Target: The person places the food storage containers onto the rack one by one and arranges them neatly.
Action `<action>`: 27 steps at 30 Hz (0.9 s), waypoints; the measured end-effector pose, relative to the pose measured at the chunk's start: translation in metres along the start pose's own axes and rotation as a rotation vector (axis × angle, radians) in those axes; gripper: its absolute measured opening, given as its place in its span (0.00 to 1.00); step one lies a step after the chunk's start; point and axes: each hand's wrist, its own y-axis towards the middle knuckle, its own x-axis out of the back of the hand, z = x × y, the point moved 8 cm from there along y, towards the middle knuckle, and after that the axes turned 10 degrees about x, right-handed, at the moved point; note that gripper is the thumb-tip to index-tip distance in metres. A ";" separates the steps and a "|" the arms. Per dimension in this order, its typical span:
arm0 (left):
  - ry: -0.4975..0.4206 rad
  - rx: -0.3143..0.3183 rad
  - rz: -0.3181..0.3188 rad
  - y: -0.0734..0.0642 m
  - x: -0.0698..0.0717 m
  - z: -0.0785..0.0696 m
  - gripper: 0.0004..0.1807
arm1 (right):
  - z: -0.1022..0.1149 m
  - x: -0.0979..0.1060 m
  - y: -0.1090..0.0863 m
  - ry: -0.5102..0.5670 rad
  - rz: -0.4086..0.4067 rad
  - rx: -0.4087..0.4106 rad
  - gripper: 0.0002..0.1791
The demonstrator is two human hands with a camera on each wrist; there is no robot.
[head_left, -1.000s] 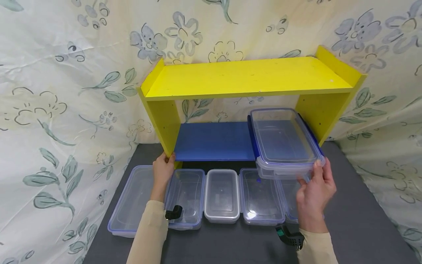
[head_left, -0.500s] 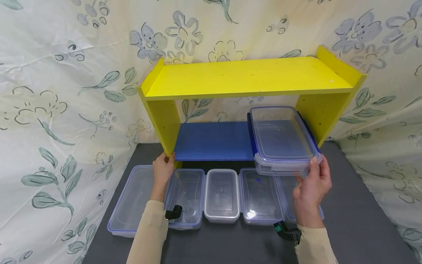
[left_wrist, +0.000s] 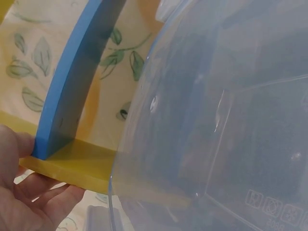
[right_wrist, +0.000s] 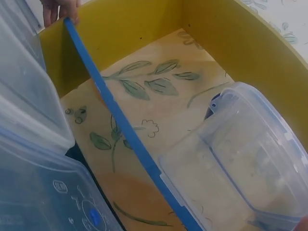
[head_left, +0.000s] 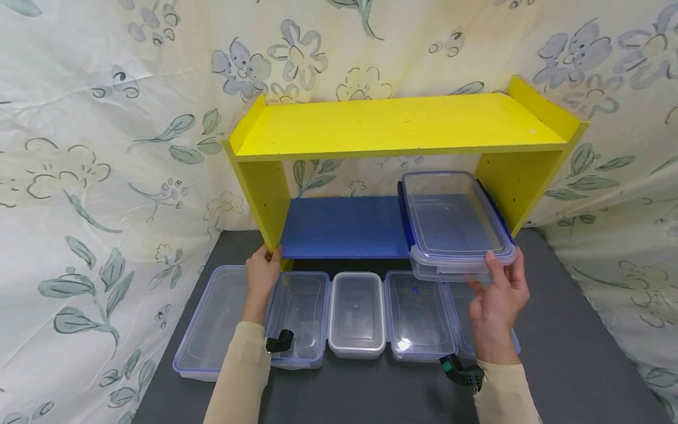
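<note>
A yellow shelf unit (head_left: 402,122) with a blue lower board (head_left: 344,227) stands before me. My left hand (head_left: 263,271) grips the bottom front corner of its left side panel; the left wrist view shows fingers (left_wrist: 62,204) under the yellow edge and the thumb by the blue board. My right hand (head_left: 498,303) holds the front right corner of a clear food container (head_left: 455,221), its thumb on the lid's front edge. This container lies flat on the right part of the blue board, beside the right panel, with its front end jutting past the board's edge. Dark blue clips run along its sides.
Several clear lidded containers stand in a row on the dark tabletop (head_left: 349,391) below the shelf. Among them are a large one (head_left: 214,321) at the left and a white-rimmed one (head_left: 357,315) in the middle. Floral cloth (head_left: 132,206) hangs behind and at both sides.
The container has slid slightly back on the board. My right hand has moved with it, and its thumb has shifted left along the lid's front edge. My left hand stays put.
</note>
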 end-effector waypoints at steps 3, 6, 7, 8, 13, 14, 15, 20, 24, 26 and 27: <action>-0.008 0.003 0.001 0.000 0.000 0.000 0.14 | -0.001 0.000 0.000 0.006 -0.014 0.002 0.31; -0.016 0.003 -0.002 -0.001 0.001 0.000 0.14 | -0.001 -0.003 0.001 0.018 -0.011 -0.002 0.31; -0.017 0.002 -0.001 -0.001 0.000 0.000 0.14 | -0.001 -0.003 0.001 0.028 -0.010 -0.006 0.31; -0.016 0.001 0.000 -0.001 0.000 0.001 0.14 | 0.000 -0.004 0.002 0.035 -0.008 -0.010 0.31; -0.003 -0.004 0.003 0.000 -0.001 0.001 0.15 | 0.001 -0.005 0.006 0.038 -0.017 -0.032 0.29; -0.001 -0.004 0.002 0.000 -0.001 0.001 0.15 | 0.001 -0.005 0.006 0.033 -0.017 -0.033 0.29; -0.001 -0.004 0.001 0.000 -0.001 0.001 0.15 | 0.001 -0.006 0.007 0.030 -0.021 -0.035 0.28; 0.005 0.000 -0.003 0.000 -0.001 0.001 0.15 | 0.001 -0.009 0.010 0.025 -0.030 -0.045 0.27; 0.012 0.004 -0.006 0.000 0.000 0.000 0.15 | 0.000 -0.009 0.013 0.020 -0.046 -0.054 0.28; 0.012 0.004 -0.004 -0.001 0.000 0.000 0.15 | -0.001 -0.008 0.014 0.020 -0.053 -0.051 0.30; 0.010 0.005 -0.002 -0.001 0.000 -0.001 0.15 | -0.001 -0.008 0.015 0.023 -0.056 -0.046 0.31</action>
